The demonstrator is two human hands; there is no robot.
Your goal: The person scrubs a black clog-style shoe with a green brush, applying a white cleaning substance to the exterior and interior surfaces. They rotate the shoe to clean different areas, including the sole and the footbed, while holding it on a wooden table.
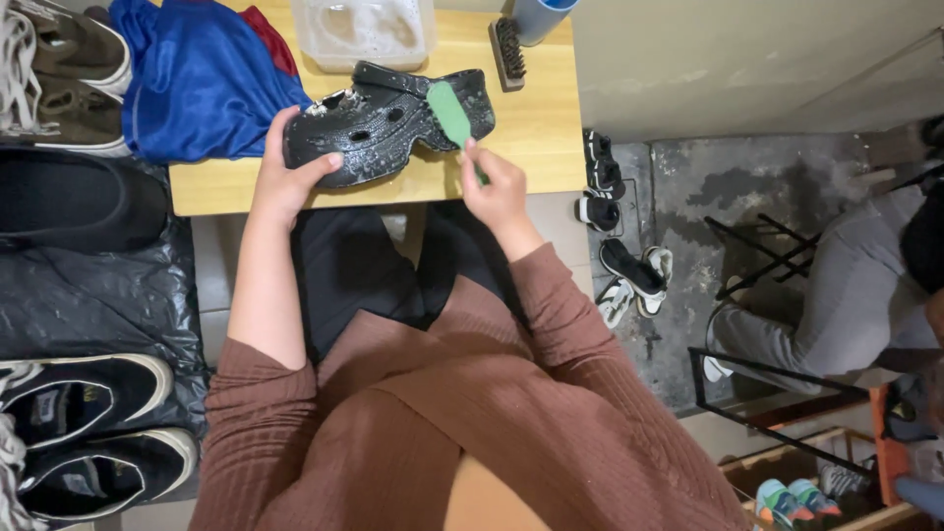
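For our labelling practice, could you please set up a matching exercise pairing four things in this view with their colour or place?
Things:
1. clog
2. brush
3. cloth
4. tub

Descriptions:
A. blue, lying left on the wooden table
B. green, held by the right hand
C. black and wet, steadied by the left hand
D. clear plastic, at the table's far edge

Pairs: 1-C, 2-B, 3-A, 4-D

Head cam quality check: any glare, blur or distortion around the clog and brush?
Head view: sharp at centre, no motion blur on the left hand or right hand; small specular glints on the wet black clog; green brush evenly lit; soft indoor light, weak shadows on the wooden table; wide-angle bending at the edges, with dark shoes losing detail.
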